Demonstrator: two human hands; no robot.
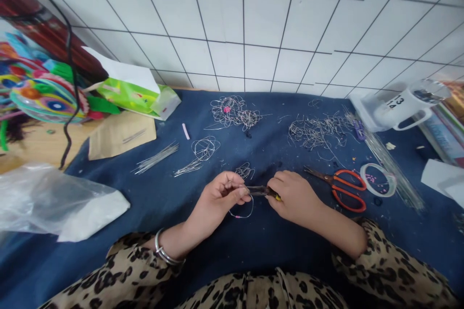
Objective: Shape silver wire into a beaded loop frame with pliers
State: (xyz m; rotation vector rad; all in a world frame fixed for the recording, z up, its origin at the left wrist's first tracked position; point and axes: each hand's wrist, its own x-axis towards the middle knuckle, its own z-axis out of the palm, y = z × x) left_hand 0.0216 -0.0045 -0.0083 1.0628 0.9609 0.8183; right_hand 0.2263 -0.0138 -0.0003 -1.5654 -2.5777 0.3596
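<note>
Between the fingertips of my left hand [226, 193] is a thin wire loop [252, 207], pinched near its top. The loop hangs down in front of the cloth, with a few pink beads [238, 216] on its lower side. My right hand [292, 195] is wrapped round a pair of pliers [259, 190] with a bit of yellow on the handle. The jaws point left and reach the wire at my left fingertips; whether they grip it is too small to tell. Just behind my hands lies a small tangle of wire [245, 170].
Orange-handled scissors [350, 186] and a clear round dish [379, 179] of pink beads lie to the right. Wire tangles [315, 133] and straight wires [157, 158] are spread on the blue cloth [152, 212]. A white mug [409, 108] stands back right; a plastic bag [54, 203] lies left.
</note>
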